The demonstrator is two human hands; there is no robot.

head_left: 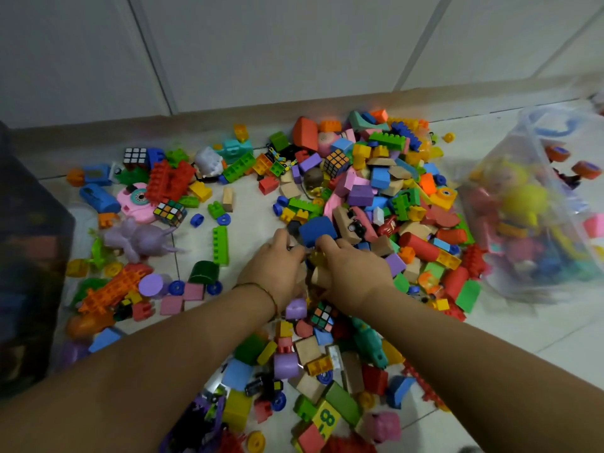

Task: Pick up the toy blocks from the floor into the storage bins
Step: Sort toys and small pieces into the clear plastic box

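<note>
Loose pile of multicolour plastic, foam and wooden toy blocks (376, 191) is lying across the pale tiled floor (248, 204), thickest along the wall edge and running to the near edge. None is being carried yet.

Left hand (274, 266) and right hand (354, 268) are pressing into the pile's middle, side by side and nearly touching. Left fingers (283, 238) are curling down over small dark pieces. Right fingers (327, 245) are curling against the near edge of a dark blue foam cube (316, 229). A pale wooden cylinder (318, 276) is sitting between the palms. Cannot tell whether either hand is actually clasping anything; the fingertips are buried.

Clear plastic storage bin (531, 135) is standing at the floor's right edge, already holding toys. Dark, blurred bin (29, 256) is standing at the left edge.

Handling, by judgement: the blocks are looking light and stiff. The plastic ones are probably slippery, the foam ones slightly soft, and nothing is looking fragile. Scooping with both palms cupped under a heap is likely working better than pinching singles. Small pieces are likely spilling out between the fingers.
</note>
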